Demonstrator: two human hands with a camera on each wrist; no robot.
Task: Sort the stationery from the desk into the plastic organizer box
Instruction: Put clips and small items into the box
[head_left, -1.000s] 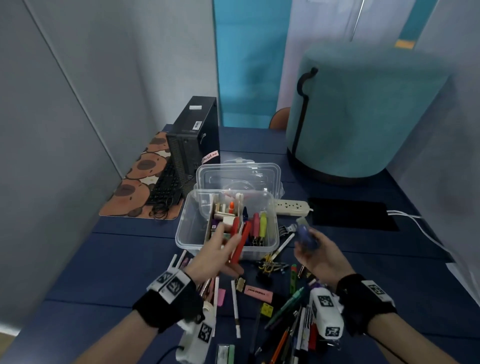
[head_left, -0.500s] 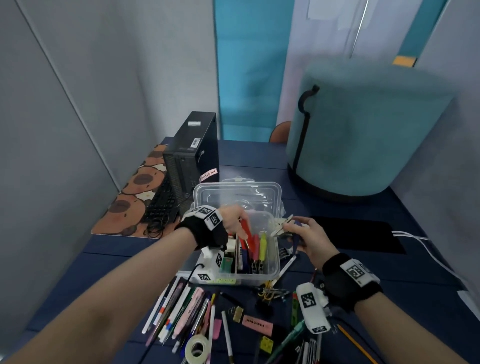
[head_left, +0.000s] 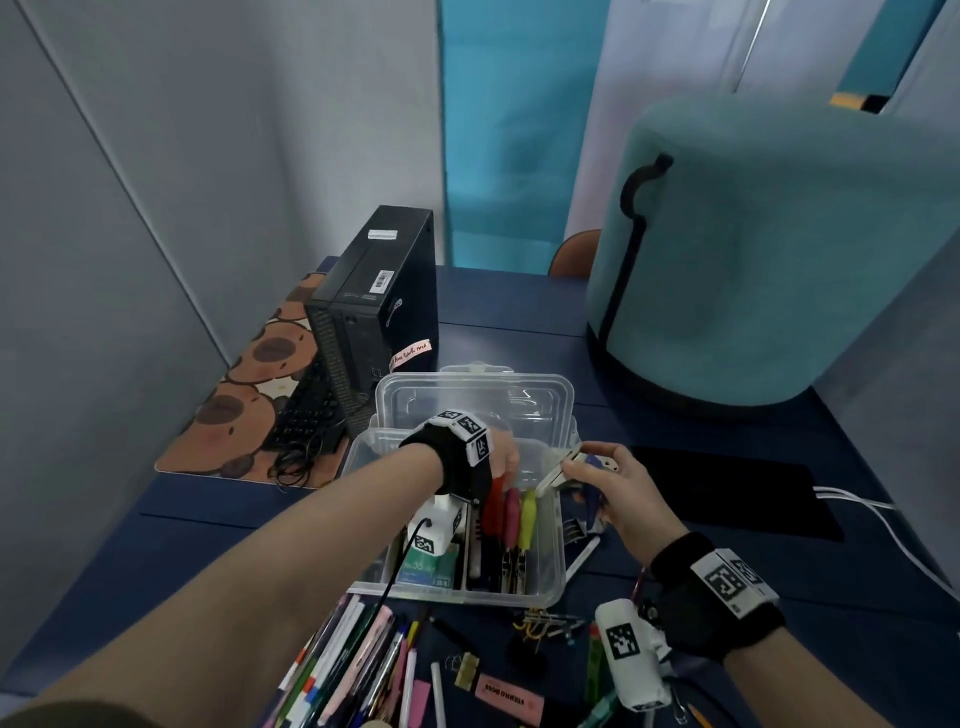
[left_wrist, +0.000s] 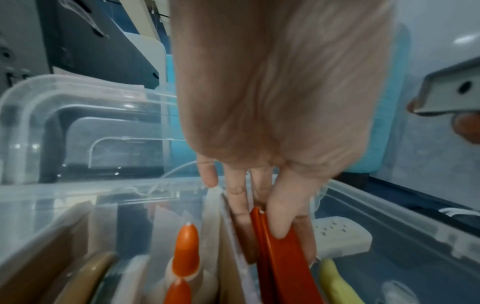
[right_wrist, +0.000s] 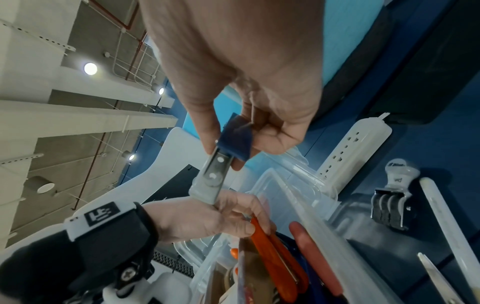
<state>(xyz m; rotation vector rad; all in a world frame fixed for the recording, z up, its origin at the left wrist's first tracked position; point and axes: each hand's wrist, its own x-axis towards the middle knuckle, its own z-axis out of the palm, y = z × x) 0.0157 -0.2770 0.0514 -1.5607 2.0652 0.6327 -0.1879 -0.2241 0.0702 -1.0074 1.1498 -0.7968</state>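
The clear plastic organizer box stands open mid-desk, its lid leaning behind it. My left hand reaches down into the box and pinches a red-orange cutter-like tool between thumb and fingers, standing it beside a cardboard divider. That tool sits next to pink and yellow handles. My right hand hovers over the box's right rim. It grips a small blue and metal stapler, whose metal nose points left toward my left hand.
Pens and markers, a pink eraser and binder clips lie in front of the box. A power strip and date stamp lie to its right. A computer tower, keyboard and teal stool stand behind.
My left hand has carried the red-orange tool from in front of the box down into it. My right hand has moved up to the box's right rim with the stapler.
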